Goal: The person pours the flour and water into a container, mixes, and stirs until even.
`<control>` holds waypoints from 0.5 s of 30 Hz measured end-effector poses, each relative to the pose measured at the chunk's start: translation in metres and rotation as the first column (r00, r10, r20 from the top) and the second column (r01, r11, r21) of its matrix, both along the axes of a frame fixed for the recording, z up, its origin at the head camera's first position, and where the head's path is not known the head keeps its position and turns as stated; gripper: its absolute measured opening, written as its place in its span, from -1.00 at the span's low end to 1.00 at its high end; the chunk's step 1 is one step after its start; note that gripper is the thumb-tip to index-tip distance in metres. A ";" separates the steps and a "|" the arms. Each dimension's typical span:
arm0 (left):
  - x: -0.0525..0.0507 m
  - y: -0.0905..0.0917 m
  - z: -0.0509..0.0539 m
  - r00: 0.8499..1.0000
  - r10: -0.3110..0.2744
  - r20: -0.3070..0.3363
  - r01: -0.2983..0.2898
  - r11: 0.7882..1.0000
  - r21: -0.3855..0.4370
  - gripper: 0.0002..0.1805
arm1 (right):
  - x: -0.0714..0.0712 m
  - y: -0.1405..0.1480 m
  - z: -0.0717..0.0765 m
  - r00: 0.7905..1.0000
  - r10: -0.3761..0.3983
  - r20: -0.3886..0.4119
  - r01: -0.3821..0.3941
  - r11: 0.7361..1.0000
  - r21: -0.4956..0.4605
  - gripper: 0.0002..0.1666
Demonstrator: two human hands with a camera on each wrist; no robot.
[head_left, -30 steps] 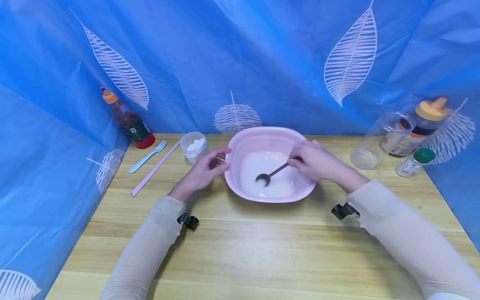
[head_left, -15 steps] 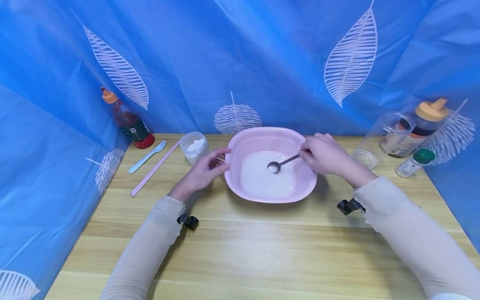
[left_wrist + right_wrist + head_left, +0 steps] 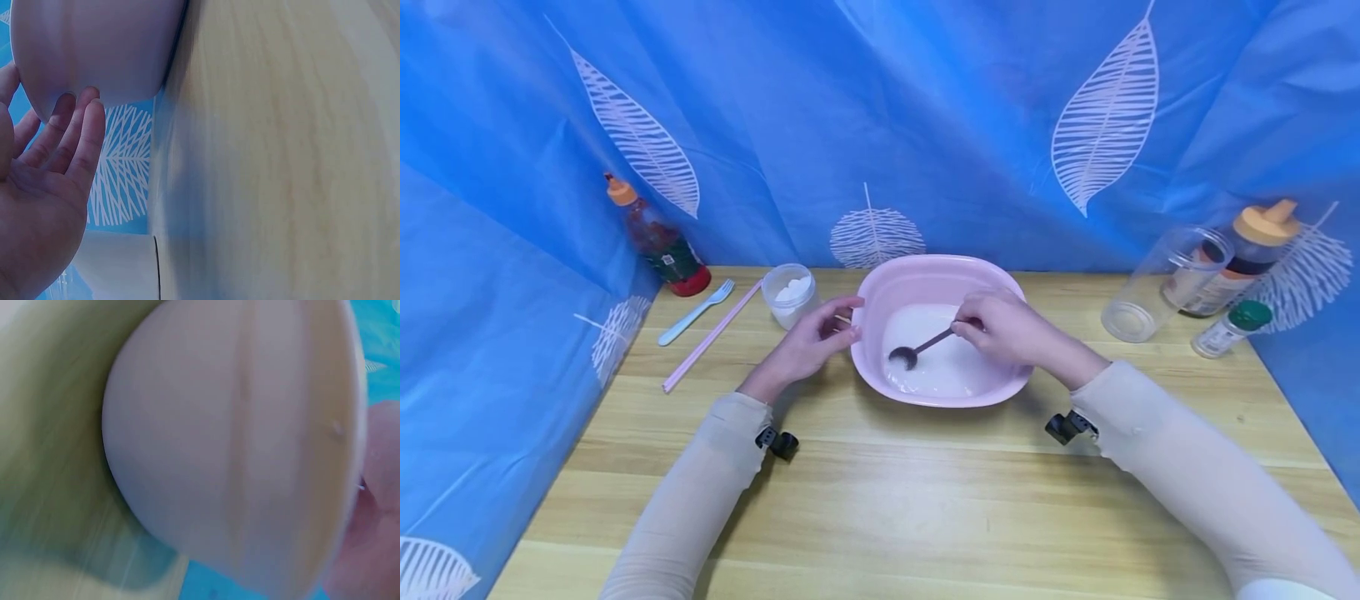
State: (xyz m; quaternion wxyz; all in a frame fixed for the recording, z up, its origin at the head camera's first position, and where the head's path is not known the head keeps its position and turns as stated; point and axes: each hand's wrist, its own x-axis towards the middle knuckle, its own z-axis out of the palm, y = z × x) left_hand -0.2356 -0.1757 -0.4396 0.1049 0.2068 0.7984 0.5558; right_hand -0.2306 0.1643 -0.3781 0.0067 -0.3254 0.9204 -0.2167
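Note:
A pink basin [image 3: 874, 321] containing milky white liquid [image 3: 951, 371] stands on the wooden table. Inside it, in the head view, a dark spoon [image 3: 931, 341] slants down to the left, its bowl low at the liquid. My right hand [image 3: 1000, 325] pinches the spoon's handle above the basin's right side. At the basin's left end, my left hand [image 3: 805, 342] touches the outer wall with spread, fairly straight fingers, as the left wrist view also shows. In the right wrist view the basin's wall [image 3: 187, 425] hides most of the hand and the whole spoon.
A clear jar of white pieces [image 3: 790, 300] stands just behind my left hand. Farther left are a pink straw [image 3: 711, 337], a light-blue fork [image 3: 694, 315] and a red sauce bottle [image 3: 662, 242]. A clear cup [image 3: 1165, 283], a green-capped shaker [image 3: 1228, 329] and a dark bottle [image 3: 1247, 258] stand right.
The right hand moved the spoon back and to the right, then forward and left again through the basin. My left hand has stayed at the basin's left end.

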 end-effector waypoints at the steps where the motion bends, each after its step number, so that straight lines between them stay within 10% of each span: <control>1: 0.000 0.000 0.000 1.000 0.000 -0.001 0.000 1.000 0.001 -0.41 | 0.000 -0.003 0.000 1.000 -0.012 -0.008 0.012 1.000 -0.001 -0.82; 15: -0.002 0.000 -0.002 1.000 -0.011 -0.004 0.011 1.000 0.026 -0.42 | -0.010 0.013 0.003 0.963 -0.227 -0.143 0.241 0.966 0.090 -0.77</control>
